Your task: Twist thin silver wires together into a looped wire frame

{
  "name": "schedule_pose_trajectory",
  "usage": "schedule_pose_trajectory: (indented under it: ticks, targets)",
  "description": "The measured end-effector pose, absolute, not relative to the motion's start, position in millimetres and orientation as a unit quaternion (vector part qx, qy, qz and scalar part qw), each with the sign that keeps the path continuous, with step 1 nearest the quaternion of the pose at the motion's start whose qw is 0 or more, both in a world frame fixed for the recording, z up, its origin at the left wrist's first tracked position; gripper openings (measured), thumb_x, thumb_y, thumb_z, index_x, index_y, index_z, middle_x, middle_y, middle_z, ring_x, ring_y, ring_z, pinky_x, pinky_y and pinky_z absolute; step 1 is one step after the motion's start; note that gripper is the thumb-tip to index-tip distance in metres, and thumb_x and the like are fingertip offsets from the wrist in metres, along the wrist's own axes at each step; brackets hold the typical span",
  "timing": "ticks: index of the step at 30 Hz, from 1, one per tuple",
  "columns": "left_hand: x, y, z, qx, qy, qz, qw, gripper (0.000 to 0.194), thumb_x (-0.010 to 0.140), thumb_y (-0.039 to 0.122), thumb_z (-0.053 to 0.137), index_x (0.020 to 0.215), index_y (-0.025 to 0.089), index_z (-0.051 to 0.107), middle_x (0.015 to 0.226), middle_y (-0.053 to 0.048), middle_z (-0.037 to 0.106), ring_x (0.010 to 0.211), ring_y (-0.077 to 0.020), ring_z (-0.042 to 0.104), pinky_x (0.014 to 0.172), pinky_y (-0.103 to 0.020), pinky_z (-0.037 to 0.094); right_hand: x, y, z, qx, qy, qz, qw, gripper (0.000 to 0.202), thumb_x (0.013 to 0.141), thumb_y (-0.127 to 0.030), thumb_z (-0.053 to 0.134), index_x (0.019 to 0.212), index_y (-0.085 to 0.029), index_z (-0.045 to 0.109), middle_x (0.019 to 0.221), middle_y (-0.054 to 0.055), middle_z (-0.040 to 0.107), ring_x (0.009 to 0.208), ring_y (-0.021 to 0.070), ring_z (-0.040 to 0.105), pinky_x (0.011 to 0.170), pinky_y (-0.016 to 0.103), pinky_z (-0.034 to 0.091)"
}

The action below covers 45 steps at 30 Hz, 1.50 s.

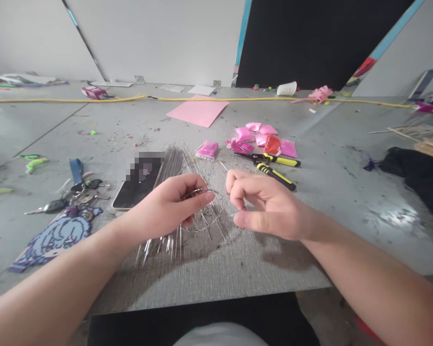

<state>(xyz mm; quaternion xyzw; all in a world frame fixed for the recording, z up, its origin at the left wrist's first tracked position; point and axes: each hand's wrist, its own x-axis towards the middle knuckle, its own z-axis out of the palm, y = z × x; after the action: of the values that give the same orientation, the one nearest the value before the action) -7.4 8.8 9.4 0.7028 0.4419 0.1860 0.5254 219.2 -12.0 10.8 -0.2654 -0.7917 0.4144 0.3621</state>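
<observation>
My left hand (173, 204) pinches one end of a thin metal wire (209, 211) that is bent into a loop. My right hand (263, 204) has its fingers curled around the other end of that wire, just to the right. Both hands hover over a bundle of straight metal wires (173, 166) lying on the grey table (216, 269). The bundle's lower ends stick out below my left wrist.
A phone (137, 185) lies left of the wires, with keys (75, 194) and a blue pixel-bead figure (57, 235) further left. Yellow-handled pliers (276, 168) and pink bead packets (260, 137) sit behind my right hand. Pink paper (198, 111), a yellow cord (75, 100) and a black cloth (418, 175) lie around.
</observation>
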Motion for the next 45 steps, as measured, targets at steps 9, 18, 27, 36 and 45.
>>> schedule_pose_trajectory:
  ticks: [9, 18, 27, 36, 45]
  targets:
    - [-7, 11, 10, 0.740, 0.451, 0.202, 0.457, 0.027, 0.094, 0.047, 0.053, 0.085, 0.021, 0.052, 0.064, 0.005, 0.049, 0.054, -0.0105, 0.054, 0.049, -0.021, 0.042, 227, -5, 8, -0.331, -0.872, 0.274, 0.235, 0.039, 0.092, -0.032, 0.062, 0.064, -0.019, 0.039, 0.057, -0.007, 0.034, 0.053, 0.0080, 0.030, 0.052, 0.026, 0.024]
    - [-9, 10, 7, 0.727, 0.460, 0.212, 0.464, 0.030, 0.095, 0.050, 0.050, 0.087, 0.021, 0.053, 0.061, 0.005, 0.050, 0.052, -0.0110, 0.051, 0.047, -0.021, 0.039, 219, -14, 9, -0.315, -0.868, 0.238, 0.300, 0.033, 0.095, -0.028, 0.057, 0.067, -0.019, 0.043, 0.060, -0.005, 0.039, 0.056, 0.0087, 0.035, 0.054, 0.026, 0.028]
    - [-5, 5, 15, 0.774, 0.444, 0.225, 0.391, 0.023, 0.094, 0.039, 0.052, 0.083, 0.020, 0.052, 0.059, 0.006, 0.045, 0.050, -0.0088, 0.044, 0.047, -0.021, 0.034, 218, -12, -1, -0.258, -0.597, 0.643, 0.406, 0.018, 0.095, -0.029, 0.061, 0.085, -0.021, 0.048, 0.066, -0.005, 0.056, 0.049, 0.0082, 0.051, 0.048, 0.023, 0.041]
    - [-6, 4, 11, 0.728, 0.461, 0.245, 0.445, 0.026, 0.093, 0.045, 0.056, 0.084, 0.021, 0.051, 0.062, 0.006, 0.048, 0.052, -0.0096, 0.051, 0.047, -0.021, 0.039, 219, -9, -3, -0.288, -0.632, 0.584, 0.420, 0.014, 0.093, -0.025, 0.065, 0.090, -0.021, 0.053, 0.072, -0.002, 0.063, 0.057, 0.0108, 0.061, 0.053, 0.024, 0.050]
    - [-9, 6, 15, 0.656, 0.453, 0.279, 0.536, 0.029, 0.090, 0.046, 0.063, 0.082, 0.021, 0.051, 0.057, 0.007, 0.049, 0.050, -0.0070, 0.049, 0.046, -0.017, 0.040, 221, -12, 1, -0.238, -0.873, 0.194, 0.379, 0.013, 0.091, -0.017, 0.066, 0.086, -0.022, 0.054, 0.086, 0.003, 0.061, 0.079, 0.0153, 0.057, 0.072, 0.030, 0.048]
